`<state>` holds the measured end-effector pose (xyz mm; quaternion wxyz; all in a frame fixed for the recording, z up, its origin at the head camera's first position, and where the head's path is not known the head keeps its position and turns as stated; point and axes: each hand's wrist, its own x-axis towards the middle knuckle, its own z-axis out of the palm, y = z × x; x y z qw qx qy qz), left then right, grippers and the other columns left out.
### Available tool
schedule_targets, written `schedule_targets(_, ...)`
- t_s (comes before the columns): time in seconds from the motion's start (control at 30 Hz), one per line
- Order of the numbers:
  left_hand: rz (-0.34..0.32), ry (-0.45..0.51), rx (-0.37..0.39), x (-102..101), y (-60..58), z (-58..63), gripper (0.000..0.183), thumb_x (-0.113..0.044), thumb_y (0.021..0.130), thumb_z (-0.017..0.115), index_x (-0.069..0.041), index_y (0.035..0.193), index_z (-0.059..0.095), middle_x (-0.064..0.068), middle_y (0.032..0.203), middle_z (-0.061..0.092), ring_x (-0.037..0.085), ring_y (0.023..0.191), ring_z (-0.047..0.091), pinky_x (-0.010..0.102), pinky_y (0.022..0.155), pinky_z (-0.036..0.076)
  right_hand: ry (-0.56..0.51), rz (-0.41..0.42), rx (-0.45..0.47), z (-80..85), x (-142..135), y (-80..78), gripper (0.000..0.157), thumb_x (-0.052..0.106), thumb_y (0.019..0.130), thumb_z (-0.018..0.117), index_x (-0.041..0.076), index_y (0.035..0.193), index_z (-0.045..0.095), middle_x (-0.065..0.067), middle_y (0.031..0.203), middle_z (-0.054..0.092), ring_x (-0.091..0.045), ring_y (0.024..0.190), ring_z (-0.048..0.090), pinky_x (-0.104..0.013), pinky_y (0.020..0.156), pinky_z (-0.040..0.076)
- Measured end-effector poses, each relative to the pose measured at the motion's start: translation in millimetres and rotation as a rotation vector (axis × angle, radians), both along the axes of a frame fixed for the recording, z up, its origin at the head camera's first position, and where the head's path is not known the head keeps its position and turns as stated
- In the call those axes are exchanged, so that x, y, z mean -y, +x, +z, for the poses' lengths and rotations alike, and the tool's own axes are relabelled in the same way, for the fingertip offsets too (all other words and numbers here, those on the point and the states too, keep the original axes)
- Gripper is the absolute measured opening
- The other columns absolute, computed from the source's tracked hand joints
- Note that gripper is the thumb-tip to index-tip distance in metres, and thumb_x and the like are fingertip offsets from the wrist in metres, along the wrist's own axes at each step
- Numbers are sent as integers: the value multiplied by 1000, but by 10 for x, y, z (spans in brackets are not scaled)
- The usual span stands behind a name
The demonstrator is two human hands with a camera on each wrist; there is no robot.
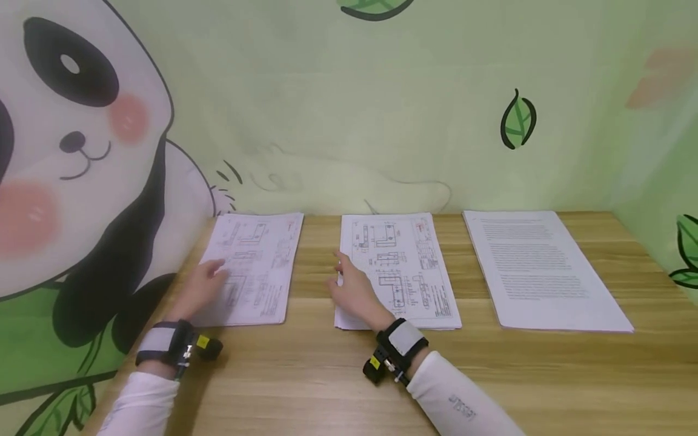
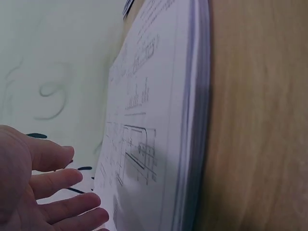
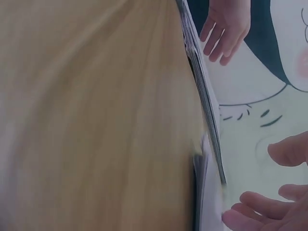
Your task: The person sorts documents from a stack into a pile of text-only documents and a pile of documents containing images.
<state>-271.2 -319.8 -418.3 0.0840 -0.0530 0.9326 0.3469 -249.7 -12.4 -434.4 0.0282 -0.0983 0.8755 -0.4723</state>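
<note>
On the wooden table, a stack of paper with technical drawings [image 1: 256,266] lies at the left. My left hand [image 1: 202,289] is over its left edge, fingers loosely bent and holding nothing. In the left wrist view the same hand [image 2: 57,192] shows spread fingers beside the sheets [image 2: 149,110]. A second stack of drawings [image 1: 406,272] lies in the middle. My right hand [image 1: 357,293] hovers over its left side with relaxed fingers and nothing in them. The right wrist view shows that hand [image 3: 269,207] with thumb and fingers apart, close to the paper edge [image 3: 207,192].
A third paper stack, printed with text [image 1: 545,272], lies on the right of the wooden table [image 1: 305,375]. Behind the table hangs a green backdrop [image 1: 327,109] with a panda picture [image 1: 82,157] at left. Both wrists wear strapped cameras [image 1: 403,342].
</note>
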Motion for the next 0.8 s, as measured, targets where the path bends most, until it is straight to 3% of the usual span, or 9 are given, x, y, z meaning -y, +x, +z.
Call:
schedule_targets(0.23,13,-56,5,125,13,-35,61,-32,98,37,6,144,24,35,146,27,51,132,25,66,105,24,-102,77,79,24,289,8,63,25,92,53,12,147,25,-23,141,45,-36,127,46,-50,104,41)
schedule_targets(0.53,0,-102,94,178,49,-60,64,-32,97,38,8,144,19,37,148,19,54,133,20,68,105,22,-248,71,188,-33,541,13,65,20,90,56,11,147,26,-23,145,39,-35,130,42,-50,105,40)
schedule_targets(0.8,-27,-118,116,132,86,-45,66,-30,96,41,8,145,18,37,148,17,55,133,17,69,105,21,-436,39,322,-65,604,0,66,21,88,59,14,147,28,-19,145,41,-31,132,41,-49,108,37)
